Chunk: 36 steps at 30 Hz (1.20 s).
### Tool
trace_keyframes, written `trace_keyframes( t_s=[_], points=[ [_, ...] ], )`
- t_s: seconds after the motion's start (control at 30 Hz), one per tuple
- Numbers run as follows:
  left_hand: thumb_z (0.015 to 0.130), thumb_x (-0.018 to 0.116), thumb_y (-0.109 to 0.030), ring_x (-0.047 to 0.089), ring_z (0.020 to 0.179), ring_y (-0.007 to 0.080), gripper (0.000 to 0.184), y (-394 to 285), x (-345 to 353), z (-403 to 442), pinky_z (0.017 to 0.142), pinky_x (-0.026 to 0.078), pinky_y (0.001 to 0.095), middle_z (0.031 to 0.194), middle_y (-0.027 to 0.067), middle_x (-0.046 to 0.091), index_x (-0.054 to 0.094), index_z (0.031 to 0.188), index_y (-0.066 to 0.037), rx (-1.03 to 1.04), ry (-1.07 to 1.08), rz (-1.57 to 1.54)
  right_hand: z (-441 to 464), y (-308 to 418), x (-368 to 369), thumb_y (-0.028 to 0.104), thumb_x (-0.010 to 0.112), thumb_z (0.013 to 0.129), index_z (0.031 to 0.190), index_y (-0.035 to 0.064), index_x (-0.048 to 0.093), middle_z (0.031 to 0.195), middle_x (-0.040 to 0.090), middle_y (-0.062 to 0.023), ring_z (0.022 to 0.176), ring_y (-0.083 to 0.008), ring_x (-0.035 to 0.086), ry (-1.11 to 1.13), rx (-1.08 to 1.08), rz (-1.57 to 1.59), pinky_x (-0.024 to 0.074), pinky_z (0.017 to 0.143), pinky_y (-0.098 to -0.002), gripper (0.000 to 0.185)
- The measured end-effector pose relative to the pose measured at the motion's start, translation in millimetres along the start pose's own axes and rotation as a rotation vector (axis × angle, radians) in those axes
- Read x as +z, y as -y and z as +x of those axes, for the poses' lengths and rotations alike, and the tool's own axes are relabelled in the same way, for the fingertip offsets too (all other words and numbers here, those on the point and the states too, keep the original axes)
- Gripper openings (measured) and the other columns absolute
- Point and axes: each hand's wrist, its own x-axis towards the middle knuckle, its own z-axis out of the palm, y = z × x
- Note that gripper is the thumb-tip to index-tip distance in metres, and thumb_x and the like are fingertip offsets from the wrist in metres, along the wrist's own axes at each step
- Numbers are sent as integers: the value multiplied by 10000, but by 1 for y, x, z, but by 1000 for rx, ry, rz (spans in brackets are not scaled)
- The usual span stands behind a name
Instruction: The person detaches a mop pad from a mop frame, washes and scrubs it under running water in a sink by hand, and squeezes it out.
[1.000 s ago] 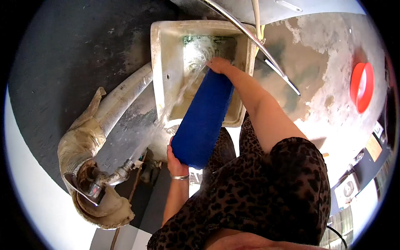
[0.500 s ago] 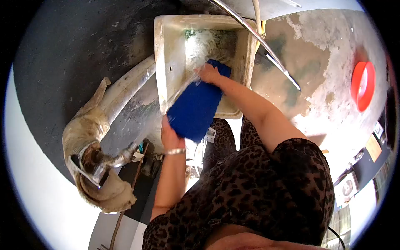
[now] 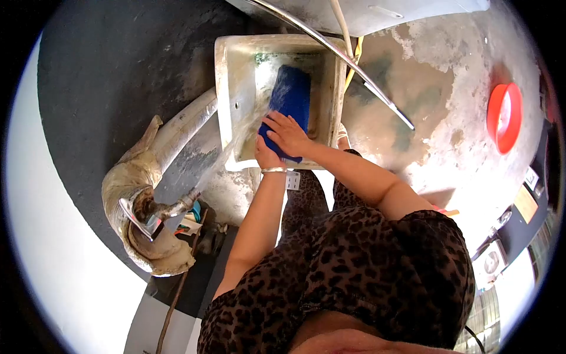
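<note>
A flat blue mat [image 3: 293, 94] leans lengthwise inside a worn stone sink [image 3: 221, 88], its far end down in the basin. My left hand [image 3: 269, 154] grips the near left edge of the mat, with some fingers hidden beneath. My right hand [image 3: 288, 135] lies flat on the mat's near part, fingers stretched out and slightly apart. From a tap [image 3: 183, 203] at the left, a stream of water sprays across onto the mat near my hands.
A thick wrapped pipe [image 3: 183, 124] curves along the dark wall left of the sink. Over the sink's far right corner runs a long metal rod [image 3: 330, 44]. A red basin [image 3: 504, 118] is at the far right. A wooden stick [image 3: 177, 295] stands at lower left.
The mat has swung from slanted over the sink's near edge to lengthwise inside the basin. My right hand has moved nearer, beside my left hand, which has shifted right and forward.
</note>
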Motion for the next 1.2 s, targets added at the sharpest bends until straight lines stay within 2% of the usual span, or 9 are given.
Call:
trace_keyframes(
  t_s=[0.33, 0.53, 0.63, 0.73, 0.87, 0.93, 0.97, 1.07, 1.2],
  points=[
    [908, 474, -327, 579, 950, 249, 448, -1, 12, -11, 819, 498, 351, 1141, 155, 545, 462, 1243, -30, -13, -263, 253, 87, -80, 27, 347, 289, 926, 1335, 74, 336, 1443, 238, -97, 1335, -271, 207, 86, 169, -112, 171, 1079, -456, 494],
    [911, 367, -450, 524, 1086, 307, 530, -9, 14, -1, 930, 423, 436, 1222, 137, 523, 450, 1260, -60, -257, -120, -158, 123, -111, 29, 355, 276, 923, 1351, 153, 340, 1457, 208, -87, 1349, -261, 170, 67, 311, -159, 181, 1067, -496, 478],
    [922, 260, -468, 481, 1144, 301, 558, -16, 24, -1, 989, 353, 458, 1252, 117, 504, 455, 1254, -64, -266, -41, -210, 91, -77, 8, 371, 308, 914, 1320, 189, 397, 1450, 214, -83, 1337, -330, 152, 149, 171, -124, 159, 1015, -620, 454],
    [926, 269, -412, 477, 1146, 306, 490, -12, 18, 6, 996, 331, 476, 1272, 110, 488, 464, 1252, -102, -330, 121, -284, 38, -29, 7, 382, 354, 899, 1292, 188, 434, 1423, 257, -92, 1317, -385, 157, 218, 71, -153, 143, 958, -697, 445],
    [918, 330, -351, 423, 1197, 254, 404, -12, 25, -6, 1019, 313, 428, 1280, 84, 473, 467, 1225, -126, -331, 40, -469, 1, 32, -20, 364, 350, 905, 1270, 124, 447, 1384, 324, -97, 1321, -345, 184, 189, 24, -20, 154, 1021, -604, 447],
    [916, 353, -355, 420, 1193, 247, 380, -8, 10, -1, 1009, 329, 423, 1265, 74, 478, 474, 1201, -135, -339, 220, -463, -2, 31, -10, 358, 345, 909, 1267, 106, 446, 1372, 343, -100, 1323, -324, 194, 112, 8, 47, 159, 1044, -562, 449],
    [915, 359, -357, 429, 1185, 248, 380, -12, 5, 0, 1007, 332, 426, 1259, 75, 484, 477, 1198, -134, -357, 250, -372, -2, 30, -6, 342, 344, 908, 1200, 70, 501, 1307, 423, -120, 1305, -295, 248, 17, -9, 51, 188, 1063, -477, 430],
    [914, 375, -342, 451, 1171, 256, 396, -24, 4, 3, 1003, 342, 427, 1260, 79, 491, 472, 1218, -108, -468, 271, -318, 24, 13, -6, 338, 348, 901, 1098, 71, 567, 1212, 500, -142, 1223, -311, 369, 70, -117, -75, 249, 1026, -469, 398],
    [927, 378, -335, 466, 1154, 263, 408, -35, 8, 14, 982, 367, 436, 1266, 85, 485, 455, 1238, -82, -480, 259, -236, 58, 2, -7, 330, 343, 912, 1066, 66, 595, 1181, 515, -179, 1170, -336, 416, 222, -101, -116, 252, 1031, -454, 395]
  ],
)
